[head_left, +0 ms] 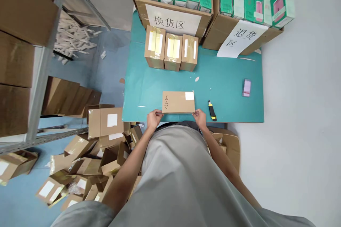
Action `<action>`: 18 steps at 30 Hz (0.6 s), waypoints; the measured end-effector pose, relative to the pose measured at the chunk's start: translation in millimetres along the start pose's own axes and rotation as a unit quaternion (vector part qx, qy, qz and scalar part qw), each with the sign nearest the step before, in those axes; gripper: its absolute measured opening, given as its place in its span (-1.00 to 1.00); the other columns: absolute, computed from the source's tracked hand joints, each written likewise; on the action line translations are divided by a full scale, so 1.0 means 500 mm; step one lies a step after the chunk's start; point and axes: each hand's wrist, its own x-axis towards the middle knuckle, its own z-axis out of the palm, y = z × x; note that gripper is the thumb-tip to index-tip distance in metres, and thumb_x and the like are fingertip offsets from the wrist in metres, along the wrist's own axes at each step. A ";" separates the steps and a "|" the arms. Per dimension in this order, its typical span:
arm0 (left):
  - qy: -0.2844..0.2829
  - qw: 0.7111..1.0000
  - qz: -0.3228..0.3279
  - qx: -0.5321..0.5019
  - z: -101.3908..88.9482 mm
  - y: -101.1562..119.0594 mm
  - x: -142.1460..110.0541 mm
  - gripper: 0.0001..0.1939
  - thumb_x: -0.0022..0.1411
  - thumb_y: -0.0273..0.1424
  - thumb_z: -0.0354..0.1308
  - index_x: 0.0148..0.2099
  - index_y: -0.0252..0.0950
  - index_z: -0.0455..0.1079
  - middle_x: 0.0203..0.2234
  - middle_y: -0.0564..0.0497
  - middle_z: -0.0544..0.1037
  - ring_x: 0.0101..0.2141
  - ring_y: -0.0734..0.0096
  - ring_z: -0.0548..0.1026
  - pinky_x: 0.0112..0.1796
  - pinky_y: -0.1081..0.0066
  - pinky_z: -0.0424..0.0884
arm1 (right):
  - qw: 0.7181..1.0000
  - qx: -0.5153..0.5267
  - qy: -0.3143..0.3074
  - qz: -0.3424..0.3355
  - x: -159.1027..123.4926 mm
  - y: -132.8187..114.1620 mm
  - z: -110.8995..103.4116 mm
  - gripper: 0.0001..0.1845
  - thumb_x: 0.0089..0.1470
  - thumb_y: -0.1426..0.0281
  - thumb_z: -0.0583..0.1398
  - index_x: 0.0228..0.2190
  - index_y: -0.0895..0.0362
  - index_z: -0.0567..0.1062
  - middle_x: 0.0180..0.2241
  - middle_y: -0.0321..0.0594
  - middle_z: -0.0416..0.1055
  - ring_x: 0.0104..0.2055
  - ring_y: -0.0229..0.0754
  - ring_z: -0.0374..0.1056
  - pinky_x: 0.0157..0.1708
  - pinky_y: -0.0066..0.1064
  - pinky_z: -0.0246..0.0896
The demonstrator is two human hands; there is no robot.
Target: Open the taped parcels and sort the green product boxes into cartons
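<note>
A closed brown cardboard box (176, 102) with a handwritten number and a white label lies at the table's near edge, in front of my body. At its near left corner, my left hand (154, 118) is closed, thumb and fingers pinching a thin edge there. My right hand (199, 117) pinches the near right corner in the same way. Whether the pinched edges are flaps or a strip along the box front is too small to tell. To the right of my right hand lies a yellow and black utility knife (212, 110).
Three taped cartons (173, 51) stand behind the box. Two large open boxes (140, 12) (209, 42) of green packages with paper signs fill the table's back. A blurred phone-like item (246, 88) lies right. Opened cartons (87, 166) pile up on the floor beside a metal shelf (39, 88).
</note>
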 end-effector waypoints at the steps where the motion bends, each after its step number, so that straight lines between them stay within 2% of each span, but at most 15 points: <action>1: -0.007 1.000 -0.003 0.000 0.005 -0.010 0.001 -0.84 0.20 -0.43 0.35 -0.15 -0.28 0.68 -0.30 -0.11 0.79 -0.17 0.04 0.76 -0.05 0.26 0.59 | 1.000 -0.007 0.000 0.006 -0.004 0.009 0.006 -0.89 0.08 0.38 0.30 -0.40 -0.02 0.44 -0.26 -0.13 0.73 -0.07 0.07 0.71 0.03 -0.15 0.61; 5: -0.023 1.000 -0.001 -0.006 0.015 -0.029 0.009 -0.87 0.13 -0.51 0.31 -0.23 -0.26 0.62 -0.26 -0.13 0.79 -0.12 0.06 0.76 -0.01 0.29 0.59 | 1.000 -0.022 -0.003 0.016 -0.006 0.026 0.013 -0.85 0.01 0.44 0.28 -0.45 -0.04 0.40 -0.31 -0.17 0.72 -0.12 0.07 0.71 0.00 -0.15 0.60; 10: -0.012 1.000 0.013 -0.002 0.015 -0.023 0.013 -0.88 0.09 -0.50 0.35 -0.29 -0.22 0.51 -0.26 -0.09 0.78 -0.10 0.07 0.76 0.03 0.27 0.60 | 1.000 -0.021 -0.014 0.004 -0.004 0.015 0.004 -0.84 0.02 0.40 0.31 -0.46 -0.04 0.43 -0.33 -0.21 0.72 -0.13 0.07 0.70 -0.02 -0.17 0.60; 15: 0.020 0.993 0.049 -0.102 -0.012 -0.002 0.007 -0.87 0.22 -0.41 0.34 -0.15 -0.25 0.55 -0.16 -0.11 0.79 -0.09 0.15 0.75 0.08 0.25 0.63 | 0.999 0.008 -0.009 -0.033 -0.011 -0.027 -0.017 -0.89 0.15 0.26 0.34 -0.37 0.00 0.54 -0.19 -0.12 0.75 -0.07 0.07 0.70 0.07 -0.14 0.60; 18: 0.049 0.988 0.097 -0.109 -0.040 0.025 0.009 -0.78 0.32 -0.33 0.33 -0.03 -0.30 0.62 -0.08 -0.16 0.78 -0.05 0.15 0.75 0.10 0.24 0.63 | 0.997 0.036 0.002 -0.069 -0.006 -0.067 -0.035 -0.84 0.22 0.21 0.32 -0.28 0.02 0.62 -0.12 -0.09 0.75 -0.03 0.07 0.69 0.14 -0.14 0.58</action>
